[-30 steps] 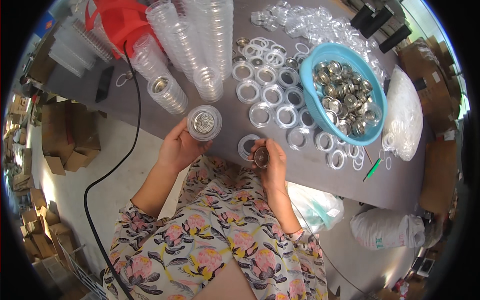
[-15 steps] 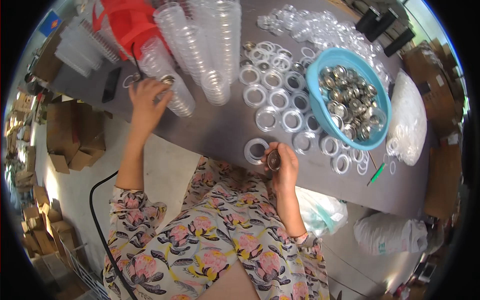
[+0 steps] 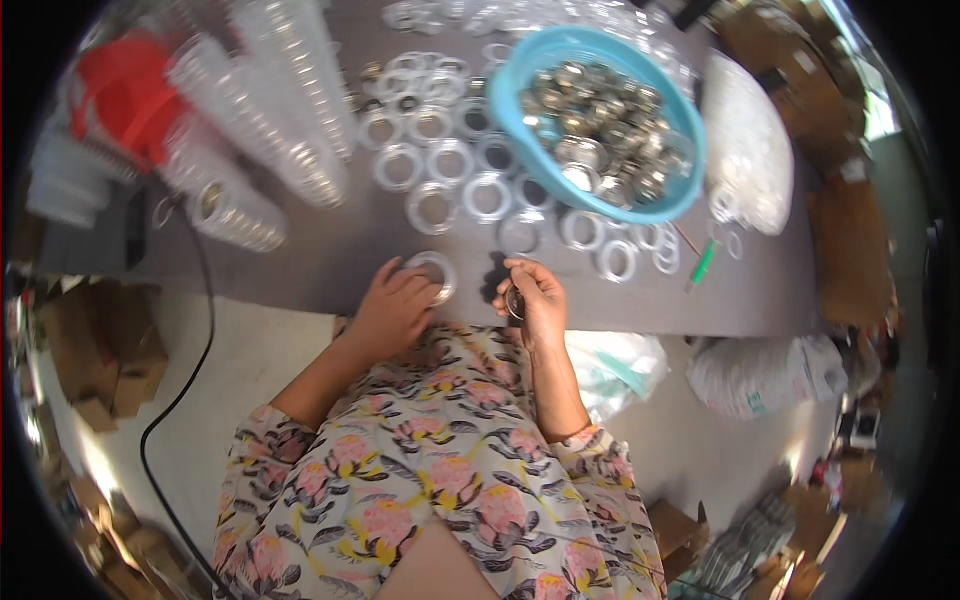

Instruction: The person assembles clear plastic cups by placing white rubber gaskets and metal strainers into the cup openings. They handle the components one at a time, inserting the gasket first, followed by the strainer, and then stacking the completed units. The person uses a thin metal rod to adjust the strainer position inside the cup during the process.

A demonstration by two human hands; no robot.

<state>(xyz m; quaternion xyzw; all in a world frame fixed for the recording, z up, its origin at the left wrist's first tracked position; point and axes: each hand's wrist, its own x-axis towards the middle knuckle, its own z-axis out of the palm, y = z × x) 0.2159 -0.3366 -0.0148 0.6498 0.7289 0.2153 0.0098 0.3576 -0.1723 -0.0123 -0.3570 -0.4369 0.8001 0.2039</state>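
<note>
One flat dark-grey counter [image 3: 740, 295]. One pale grey floor [image 3: 260, 365], bright streak of light [image 3: 95, 460] at far left. One open brown cardboard box [image 3: 110, 340], near counter's left end. Several brown cardboard cartons [image 3: 785, 75], upper right.

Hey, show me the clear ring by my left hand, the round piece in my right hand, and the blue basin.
Clear ring [image 3: 449, 277]: head view, right side of its band.
Round piece [image 3: 516, 303]: head view, its exposed face.
Blue basin [image 3: 509, 125]: head view, its left wall.
</note>
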